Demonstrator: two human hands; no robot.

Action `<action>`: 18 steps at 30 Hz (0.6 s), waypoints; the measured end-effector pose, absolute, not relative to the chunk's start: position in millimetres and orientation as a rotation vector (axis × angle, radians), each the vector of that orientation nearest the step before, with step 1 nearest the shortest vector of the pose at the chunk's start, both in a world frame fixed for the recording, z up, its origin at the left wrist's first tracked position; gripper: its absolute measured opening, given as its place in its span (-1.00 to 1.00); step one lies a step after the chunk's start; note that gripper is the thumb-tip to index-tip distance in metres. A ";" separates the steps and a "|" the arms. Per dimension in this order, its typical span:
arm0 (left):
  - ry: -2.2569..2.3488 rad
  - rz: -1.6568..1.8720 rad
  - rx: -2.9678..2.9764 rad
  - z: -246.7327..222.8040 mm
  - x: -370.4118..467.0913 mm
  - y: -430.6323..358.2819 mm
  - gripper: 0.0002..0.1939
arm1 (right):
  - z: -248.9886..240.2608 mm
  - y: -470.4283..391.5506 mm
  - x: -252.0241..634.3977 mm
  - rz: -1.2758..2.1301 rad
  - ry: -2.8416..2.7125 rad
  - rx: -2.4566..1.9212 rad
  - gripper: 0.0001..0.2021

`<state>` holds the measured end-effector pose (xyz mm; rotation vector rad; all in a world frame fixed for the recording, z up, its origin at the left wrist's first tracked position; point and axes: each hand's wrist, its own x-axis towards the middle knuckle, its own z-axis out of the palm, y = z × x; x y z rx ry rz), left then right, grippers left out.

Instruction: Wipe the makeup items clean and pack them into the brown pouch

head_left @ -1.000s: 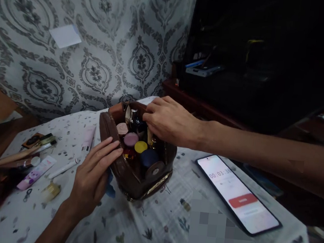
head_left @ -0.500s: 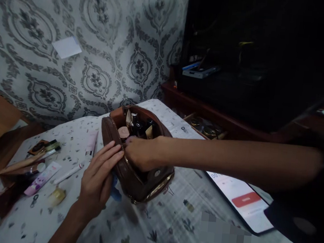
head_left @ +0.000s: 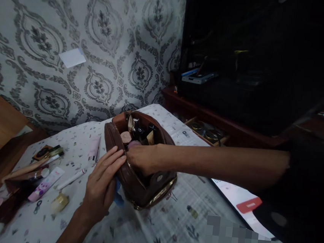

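A brown zippered makeup bag (head_left: 141,184) stands on the cloth-covered table with its top unzipped. My left hand (head_left: 103,179) grips its left wall, fingers lying over the rim. Down inside the bag is my right hand (head_left: 144,158), its fingers hidden by the wall and contents. Close to those fingers are a round pinkish item (head_left: 125,136) and a purple item (head_left: 134,144). Dark bottles (head_left: 139,131) and a gold-coloured piece (head_left: 150,137) stand toward the bag's far end. Something blue (head_left: 119,195) shows between my left hand and the bag.
At the left lie a pink-and-white tube (head_left: 46,183), a white pen-like stick (head_left: 71,179), a pale pink tube (head_left: 93,147), a small yellowish bottle (head_left: 59,202) and brushes. A lit phone (head_left: 229,193) lies under my right forearm. A dark screen (head_left: 253,88) stands behind at right.
The view has shifted slightly, so everything sits a little lower and further right. Both hands keep their places at the bag, and more of the purple item shows by my right hand.
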<state>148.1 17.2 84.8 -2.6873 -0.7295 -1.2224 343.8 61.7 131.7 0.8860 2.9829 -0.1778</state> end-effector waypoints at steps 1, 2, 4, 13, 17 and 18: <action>-0.730 -1.221 -2.685 84.8 148.2 17.5 -0.49 | 133.7 62.7 345.2 -0.205 2.984 0.813 -0.88; -0.729 -1.222 -2.683 85.0 148.4 17.8 -0.49 | 135.9 63.6 346.5 -0.240 2.988 0.760 -0.90; -0.721 -1.230 -2.678 85.5 148.6 18.0 -0.50 | 140.3 64.6 348.9 -0.316 2.997 0.793 -0.87; -0.733 -1.224 -2.707 86.9 148.7 16.5 -0.50 | 162.7 51.3 359.4 -0.712 2.910 1.309 -0.69; -0.747 -1.232 -2.713 85.0 147.4 16.4 -0.48 | 162.2 45.4 360.7 -1.190 2.731 1.476 -0.81; -0.752 -1.234 -2.717 84.7 147.2 16.2 -0.48 | 160.9 44.4 360.6 -1.286 2.682 1.528 -0.83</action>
